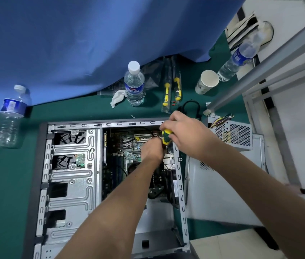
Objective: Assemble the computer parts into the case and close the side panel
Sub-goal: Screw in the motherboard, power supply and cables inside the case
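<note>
An open grey computer case (71, 176) lies flat on the green table, its motherboard (119, 157) showing inside. My right hand (183, 133) grips the yellow and green handle of a screwdriver (167, 137) held over the board's far right corner. My left hand (152, 149) reaches into the case with its fingers curled around the screwdriver's shaft; the tip is hidden behind them. The grey side panel (221, 187) lies right of the case. A perforated power supply (235, 134) with coloured wires sits at its far end.
Two packaged screwdrivers (172, 90) lie beyond the case beside a water bottle (134, 85), a crumpled tissue (117, 98) and a paper cup (206, 82). More bottles stand at the left (10, 116) and the far right (238, 57). A blue cloth (91, 43) hangs behind.
</note>
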The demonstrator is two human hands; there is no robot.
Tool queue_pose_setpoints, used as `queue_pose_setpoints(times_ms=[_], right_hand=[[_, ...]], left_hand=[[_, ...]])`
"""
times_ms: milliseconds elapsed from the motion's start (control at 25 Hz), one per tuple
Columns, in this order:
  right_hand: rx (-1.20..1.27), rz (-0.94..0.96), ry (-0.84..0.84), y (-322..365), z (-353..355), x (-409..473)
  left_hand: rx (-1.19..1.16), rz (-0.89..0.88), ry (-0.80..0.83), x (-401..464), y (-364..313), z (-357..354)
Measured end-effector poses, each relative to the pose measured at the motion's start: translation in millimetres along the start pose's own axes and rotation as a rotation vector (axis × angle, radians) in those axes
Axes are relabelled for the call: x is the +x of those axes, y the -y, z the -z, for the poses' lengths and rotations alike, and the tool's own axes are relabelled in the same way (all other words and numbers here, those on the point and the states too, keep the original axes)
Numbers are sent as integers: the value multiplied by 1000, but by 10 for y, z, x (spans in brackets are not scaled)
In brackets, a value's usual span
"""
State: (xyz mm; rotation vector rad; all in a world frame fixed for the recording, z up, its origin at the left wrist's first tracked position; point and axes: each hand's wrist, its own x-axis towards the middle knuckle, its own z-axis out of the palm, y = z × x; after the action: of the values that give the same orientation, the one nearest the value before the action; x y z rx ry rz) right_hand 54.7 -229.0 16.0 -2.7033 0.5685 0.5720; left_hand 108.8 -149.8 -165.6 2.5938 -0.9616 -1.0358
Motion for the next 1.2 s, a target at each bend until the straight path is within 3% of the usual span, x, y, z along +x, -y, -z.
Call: queue_pose_setpoints(times_ms=[320, 880, 1200], right_hand=[[-43, 79, 38, -2, 35, 51], [-16, -11, 77, -47, 121, 131], [-77, 43, 107, -1, 121, 82]], left_hand=[[-19, 11, -21, -9, 19, -43], [-24, 0, -19, -25, 27, -5], [17, -8, -26, -23, 40, -3]])
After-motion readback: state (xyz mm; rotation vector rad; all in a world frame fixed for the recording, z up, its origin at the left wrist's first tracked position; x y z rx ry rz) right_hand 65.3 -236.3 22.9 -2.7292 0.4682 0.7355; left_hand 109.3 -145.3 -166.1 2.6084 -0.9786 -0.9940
